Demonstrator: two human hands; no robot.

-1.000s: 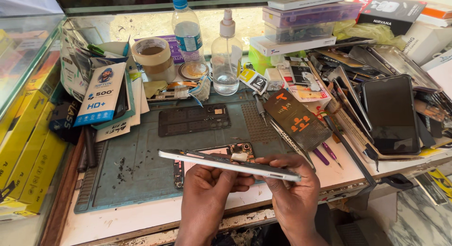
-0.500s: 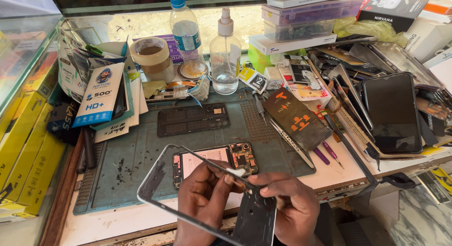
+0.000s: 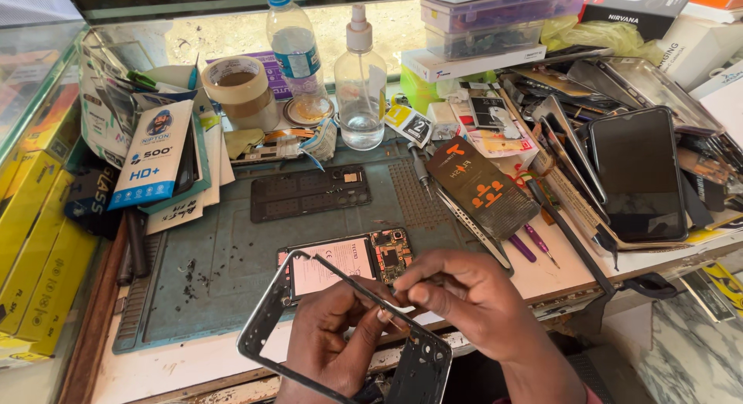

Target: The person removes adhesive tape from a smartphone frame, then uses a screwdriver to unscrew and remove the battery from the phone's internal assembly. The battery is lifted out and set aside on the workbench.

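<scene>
My left hand grips a silver phone middle frame, holding it tilted over the near edge of the mat. My right hand pinches the frame's upper side rail with thumb and fingertips, and a thin tool may lie between its fingers. Behind the frame, an opened phone with its battery and circuit board showing lies flat on the grey-green work mat. A black phone back panel rests farther back on the mat.
A tape roll, water bottle and spray bottle stand at the back. Screen-protector packs and yellow boxes crowd the left. Phone screens, a dark card and screwdrivers pile at the right.
The frame was held flat and edge-on in both hands; it has turned and tilted so its open face shows. My right hand moved onto its upper rail.
</scene>
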